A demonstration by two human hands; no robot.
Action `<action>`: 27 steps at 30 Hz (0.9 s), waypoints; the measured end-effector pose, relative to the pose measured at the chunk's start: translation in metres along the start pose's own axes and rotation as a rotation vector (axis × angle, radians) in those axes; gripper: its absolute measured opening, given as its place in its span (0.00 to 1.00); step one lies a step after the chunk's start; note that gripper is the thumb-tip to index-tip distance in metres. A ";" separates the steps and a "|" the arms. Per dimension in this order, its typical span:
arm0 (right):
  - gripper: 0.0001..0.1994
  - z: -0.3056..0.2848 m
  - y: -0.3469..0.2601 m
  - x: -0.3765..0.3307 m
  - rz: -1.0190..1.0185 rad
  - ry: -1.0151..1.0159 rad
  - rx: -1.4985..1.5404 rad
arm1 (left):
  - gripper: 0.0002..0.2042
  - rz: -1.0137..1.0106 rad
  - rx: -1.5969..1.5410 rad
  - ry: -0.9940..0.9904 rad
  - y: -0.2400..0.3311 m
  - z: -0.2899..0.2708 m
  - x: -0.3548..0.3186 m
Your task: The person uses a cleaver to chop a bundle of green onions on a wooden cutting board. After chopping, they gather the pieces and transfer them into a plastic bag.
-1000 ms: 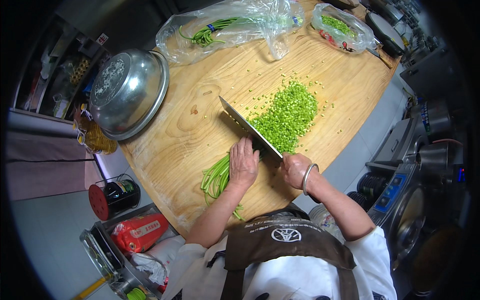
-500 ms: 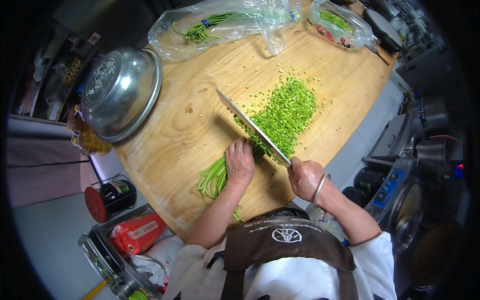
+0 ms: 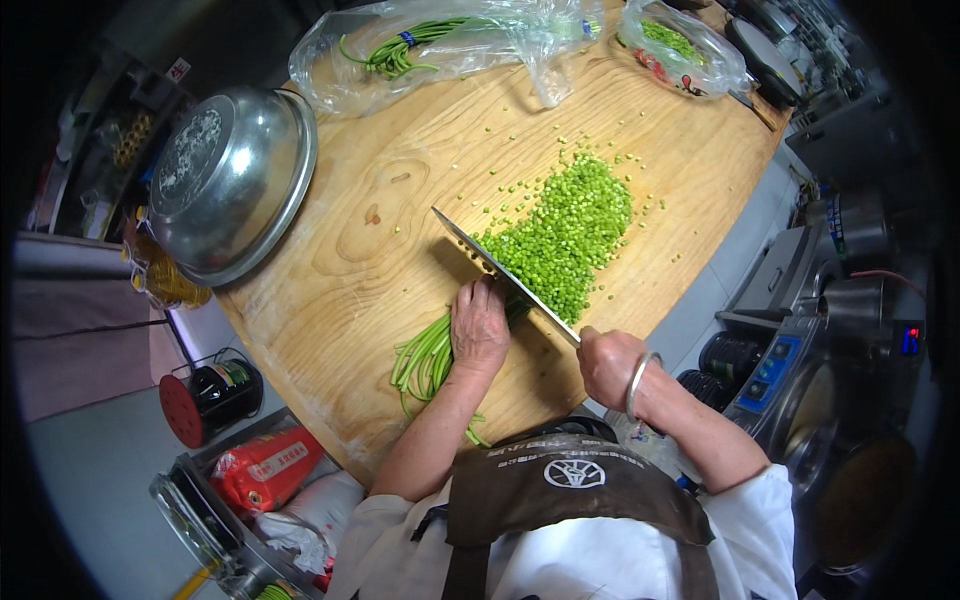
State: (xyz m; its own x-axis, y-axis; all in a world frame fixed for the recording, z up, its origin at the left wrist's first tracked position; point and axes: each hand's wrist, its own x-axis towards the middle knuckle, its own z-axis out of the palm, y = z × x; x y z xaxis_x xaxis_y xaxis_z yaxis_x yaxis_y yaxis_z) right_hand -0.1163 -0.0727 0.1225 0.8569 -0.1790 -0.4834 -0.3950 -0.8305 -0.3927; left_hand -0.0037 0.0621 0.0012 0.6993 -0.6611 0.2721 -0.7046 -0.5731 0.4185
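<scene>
My left hand (image 3: 480, 328) is closed over a bunch of long green stems (image 3: 424, 362), which look like garlic scapes, and holds them down on the wooden table. Their uncut tails trail toward my left forearm. My right hand (image 3: 612, 368), with a metal bangle at the wrist, grips the handle of a broad cleaver (image 3: 520, 288). The blade slants up to the left, right beside my left fingertips. Its lower edge and the cut ends of the stems are partly hidden. Just beyond the blade lies a heap of finely chopped green pieces (image 3: 575, 225).
An upturned metal basin (image 3: 235, 180) rests at the table's left edge. Along the far edge lie a clear plastic bag (image 3: 480, 65) with more banded stems and another bag (image 3: 690, 60) with chopped greens. A second knife (image 3: 755, 108) lies at the far right corner of the table (image 3: 350, 270).
The cleaver has shifted slightly, its tip lower and nearer to me. My left hand still holds the stems in about the same place.
</scene>
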 end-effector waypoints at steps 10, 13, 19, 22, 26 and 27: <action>0.08 0.011 0.006 0.003 -0.142 0.252 0.081 | 0.08 0.011 -0.058 0.099 0.002 0.001 0.001; 0.08 -0.001 -0.008 -0.009 -0.072 0.141 -0.015 | 0.09 -0.002 -0.085 0.061 -0.003 0.003 0.000; 0.05 0.001 -0.012 0.006 0.044 -0.031 -0.044 | 0.08 0.029 -0.094 0.100 -0.002 0.002 0.001; 0.05 0.014 0.003 0.028 -0.030 0.031 0.058 | 0.07 -0.022 -0.063 -0.051 0.002 -0.001 0.002; 0.05 0.014 0.007 0.019 -0.070 0.186 0.117 | 0.07 0.026 -0.146 0.161 0.000 0.002 0.001; 0.07 0.016 0.006 0.014 -0.140 0.268 0.111 | 0.07 0.010 -0.148 0.158 0.000 0.004 0.001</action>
State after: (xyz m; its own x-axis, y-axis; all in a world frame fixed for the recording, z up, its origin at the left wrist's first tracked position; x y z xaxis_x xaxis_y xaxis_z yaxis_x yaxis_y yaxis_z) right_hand -0.1123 -0.0715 0.1009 0.9565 -0.2117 -0.2007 -0.2879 -0.7969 -0.5312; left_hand -0.0034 0.0600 -0.0020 0.7106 -0.5756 0.4047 -0.6946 -0.4817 0.5344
